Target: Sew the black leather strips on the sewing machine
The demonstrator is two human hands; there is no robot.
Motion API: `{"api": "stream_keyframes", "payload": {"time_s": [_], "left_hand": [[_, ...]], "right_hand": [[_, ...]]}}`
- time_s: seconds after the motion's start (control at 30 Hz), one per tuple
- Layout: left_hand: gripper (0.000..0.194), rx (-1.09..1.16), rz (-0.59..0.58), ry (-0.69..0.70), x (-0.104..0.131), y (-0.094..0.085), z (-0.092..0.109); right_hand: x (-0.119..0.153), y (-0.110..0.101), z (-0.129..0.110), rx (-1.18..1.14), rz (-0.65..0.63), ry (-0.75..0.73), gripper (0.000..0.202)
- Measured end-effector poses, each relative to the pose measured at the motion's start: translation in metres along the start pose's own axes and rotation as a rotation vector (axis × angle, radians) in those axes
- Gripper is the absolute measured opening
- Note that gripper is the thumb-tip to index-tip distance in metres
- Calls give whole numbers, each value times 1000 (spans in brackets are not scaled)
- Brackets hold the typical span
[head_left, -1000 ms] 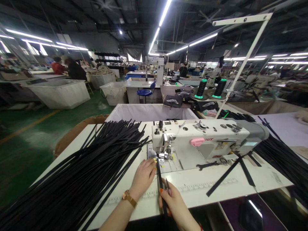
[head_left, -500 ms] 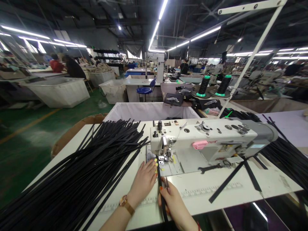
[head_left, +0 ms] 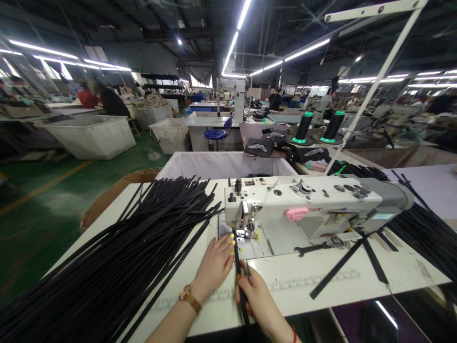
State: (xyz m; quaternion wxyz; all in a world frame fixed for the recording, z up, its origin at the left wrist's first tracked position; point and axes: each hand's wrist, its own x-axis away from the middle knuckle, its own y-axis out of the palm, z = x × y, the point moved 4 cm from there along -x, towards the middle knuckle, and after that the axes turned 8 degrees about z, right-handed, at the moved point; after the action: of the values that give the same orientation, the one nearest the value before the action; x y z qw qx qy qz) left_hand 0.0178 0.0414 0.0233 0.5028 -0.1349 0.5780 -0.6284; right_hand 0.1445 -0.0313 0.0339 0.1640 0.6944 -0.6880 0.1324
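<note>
My right hand [head_left: 257, 289] pinches black strap [head_left: 237, 261] | strap runs forward from grip to presser foot [head_left: 243, 234] | left hand [head_left: 213, 263] flat, nearer foot

The sewing machine [head_left: 303, 205] is mounted on the table [head_left: 285, 267]. A pile of strips [head_left: 143, 243] is laid to its left; a second bundle [head_left: 428, 238] is placed to its right. A wrench [head_left: 311, 248] is positioned before it. Behind, a bin [head_left: 228, 164] is stationed, with thread spools [head_left: 303, 128] set farther right.
</note>
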Motion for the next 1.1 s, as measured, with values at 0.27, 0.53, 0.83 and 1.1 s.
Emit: {"api": "stream_keyframes", "payload": {"time_s": [0.27,0.53,0.83,1.1], "left_hand": [[39,-17,-10,-5,-1,-1,0],[37,-9,1,2,-1,-2,1],[40,-13,-13,-16,-3,-6,4],[42,-24,-19,-14,-2,-5,7]], "right_hand": [[-1,1,-2,-8,4,-6,41],[1,0,-4,6,9,-13,35],[2,-1,-5,-25,56,-64,51],[6,-5,-6,-1,80,-183,44]]}}
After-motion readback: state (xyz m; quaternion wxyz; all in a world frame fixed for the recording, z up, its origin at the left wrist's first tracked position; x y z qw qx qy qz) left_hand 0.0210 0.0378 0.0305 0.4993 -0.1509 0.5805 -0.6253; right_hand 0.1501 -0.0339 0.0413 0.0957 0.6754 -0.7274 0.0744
